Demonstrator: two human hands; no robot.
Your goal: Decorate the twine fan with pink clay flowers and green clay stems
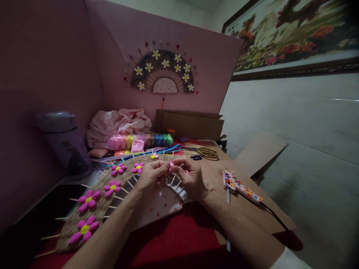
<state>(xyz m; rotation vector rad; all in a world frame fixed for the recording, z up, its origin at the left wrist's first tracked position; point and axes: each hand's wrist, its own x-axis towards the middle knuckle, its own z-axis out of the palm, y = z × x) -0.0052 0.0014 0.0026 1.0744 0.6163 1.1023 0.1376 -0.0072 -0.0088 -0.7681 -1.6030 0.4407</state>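
Evidently both hands are nearly closed, meeting fingertip to fingertip above the right part of a rope-covered fan (99,183). The left hand (154,175) pinches a small pink piece (171,164) between thumb and fingers, and the right hand (189,178) pinches it from the other side; the fingers partly hide it.

The fan lies on the surface (209,172), its thin sticks poking out beyond the rim, with pink flowers with yellow centres along its band. Behind it are a clear pack of coloured clay (161,140) and a small pink packet (137,146); any lettering on them is too small to read. Gold-handled scissors (207,152) and a flower-patterned glue gun (243,191) lie to the right.

At the left stands a purple container (66,144) with a dark print that cannot be made out. A second fan (163,71) with white flowers hangs on the pink backing. Little green marks in the upper-left corner of the framed picture (297,41) are illegible.
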